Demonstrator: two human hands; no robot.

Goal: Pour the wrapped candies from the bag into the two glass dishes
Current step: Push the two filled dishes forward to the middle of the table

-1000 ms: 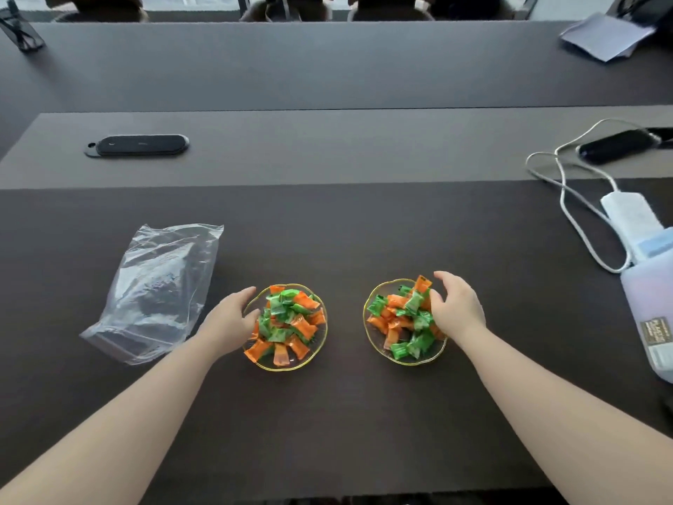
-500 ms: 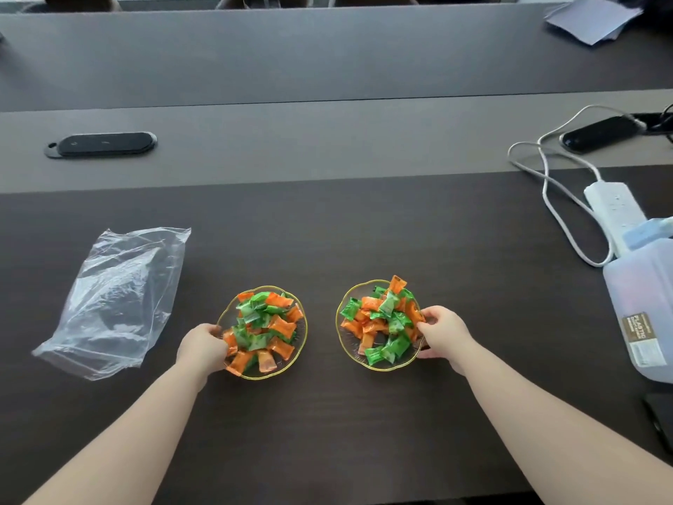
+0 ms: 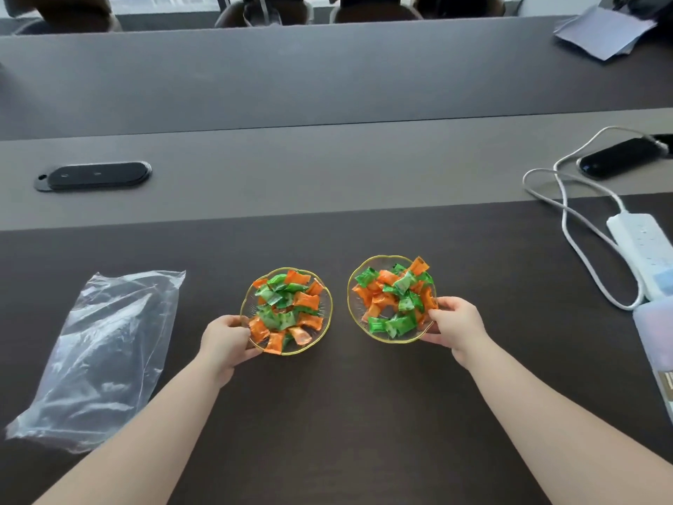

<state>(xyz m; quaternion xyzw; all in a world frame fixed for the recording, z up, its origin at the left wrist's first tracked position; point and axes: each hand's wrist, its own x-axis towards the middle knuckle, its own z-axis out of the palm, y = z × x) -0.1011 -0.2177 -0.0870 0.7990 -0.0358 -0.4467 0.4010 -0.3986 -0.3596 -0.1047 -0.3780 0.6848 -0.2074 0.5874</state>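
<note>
Two gold-rimmed glass dishes sit side by side on the dark table, each heaped with orange and green wrapped candies. My left hand (image 3: 227,338) grips the near-left rim of the left dish (image 3: 327,304). My right hand (image 3: 455,324) grips the near-right rim of the right dish (image 3: 352,302). Candies (image 3: 287,309) fill the left dish, and candies (image 3: 395,297) fill the right one. The clear plastic bag (image 3: 102,355) lies flat and empty at the left, apart from both hands.
A white power strip (image 3: 644,249) with its cable (image 3: 568,220) lies at the right, a translucent plastic jug (image 3: 659,351) at the right edge. A black oval desk socket (image 3: 94,174) sits on the grey strip behind, another black device (image 3: 619,162) far right.
Both hands slid from the dishes' sides down to their near rims and closed on them. The view shifted; the dishes sit slightly closer together.
</note>
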